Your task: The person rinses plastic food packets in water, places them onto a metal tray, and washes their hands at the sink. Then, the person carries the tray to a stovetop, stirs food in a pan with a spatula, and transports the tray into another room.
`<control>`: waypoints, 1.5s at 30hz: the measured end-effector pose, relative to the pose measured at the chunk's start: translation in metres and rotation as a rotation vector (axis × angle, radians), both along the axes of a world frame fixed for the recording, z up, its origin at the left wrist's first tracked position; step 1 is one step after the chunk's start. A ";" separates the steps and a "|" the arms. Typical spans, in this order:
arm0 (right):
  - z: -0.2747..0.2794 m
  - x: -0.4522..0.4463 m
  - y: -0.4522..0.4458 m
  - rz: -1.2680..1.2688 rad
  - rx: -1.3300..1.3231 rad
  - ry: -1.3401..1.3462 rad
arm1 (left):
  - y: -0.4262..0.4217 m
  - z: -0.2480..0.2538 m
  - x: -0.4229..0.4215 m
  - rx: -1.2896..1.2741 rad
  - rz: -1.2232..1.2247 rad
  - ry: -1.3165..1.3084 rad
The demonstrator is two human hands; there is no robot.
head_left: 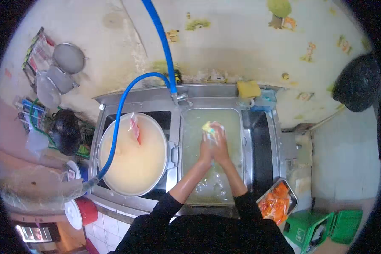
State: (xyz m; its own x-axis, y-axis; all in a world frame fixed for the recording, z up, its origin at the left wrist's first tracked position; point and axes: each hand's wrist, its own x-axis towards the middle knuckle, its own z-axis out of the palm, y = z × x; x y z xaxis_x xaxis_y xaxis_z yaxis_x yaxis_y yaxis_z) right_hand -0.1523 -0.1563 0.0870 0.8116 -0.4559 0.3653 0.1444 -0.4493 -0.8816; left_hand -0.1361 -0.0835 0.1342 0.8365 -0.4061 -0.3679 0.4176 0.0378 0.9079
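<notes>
My left hand (pixel 206 147) and my right hand (pixel 219 142) are pressed together above the right sink basin (pixel 190 169). Between their fingertips is a small, soft-looking yellow and white thing (pixel 208 127), blurred and perhaps foamy; its kind I cannot make out. Both hands look closed around it, with the fingers partly hidden by blur. Cloudy greenish water fills the basin below, and bubbles show on its surface near my wrists.
Left of the basin stands a large round pot (pixel 135 169) of cloudy liquid with a red-and-clear packet (pixel 135 129) in it. A blue hose (pixel 116 122) crosses it. Behind are a faucet (pixel 182 98) and yellow sponge (pixel 249 89). At right sit an orange-filled tray (pixel 295 199) and green bin (pixel 298 233).
</notes>
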 end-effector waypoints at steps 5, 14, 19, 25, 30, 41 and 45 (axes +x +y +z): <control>0.050 -0.016 0.060 -0.043 0.296 -0.254 | 0.007 -0.047 0.028 0.032 -0.057 -0.006; -0.017 0.020 0.011 -0.190 0.577 -0.028 | 0.006 -0.033 0.002 0.367 0.073 -0.565; 0.002 0.016 0.017 -0.176 0.419 0.489 | 0.025 -0.076 0.033 0.405 0.058 -0.284; -0.042 0.019 0.023 -0.352 0.728 -0.048 | 0.007 -0.086 0.008 0.401 -0.014 -0.653; -0.052 0.010 -0.043 -0.597 0.666 0.119 | -0.005 -0.051 -0.005 0.475 -0.366 -0.900; -0.029 0.078 -0.323 -1.021 0.790 -0.215 | 0.023 -0.119 0.065 0.081 0.207 -0.123; -0.041 0.074 -0.347 -1.080 0.342 0.566 | 0.041 -0.106 0.085 -0.209 0.187 0.297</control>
State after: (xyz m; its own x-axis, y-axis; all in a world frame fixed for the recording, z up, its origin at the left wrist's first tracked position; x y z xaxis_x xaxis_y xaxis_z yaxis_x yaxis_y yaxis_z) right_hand -0.0788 -0.5032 0.0457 -0.0276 -0.9837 -0.1779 -0.5867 0.1600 -0.7938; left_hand -0.0509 -0.0427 0.0283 0.7728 -0.3487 -0.5303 0.6289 0.3090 0.7134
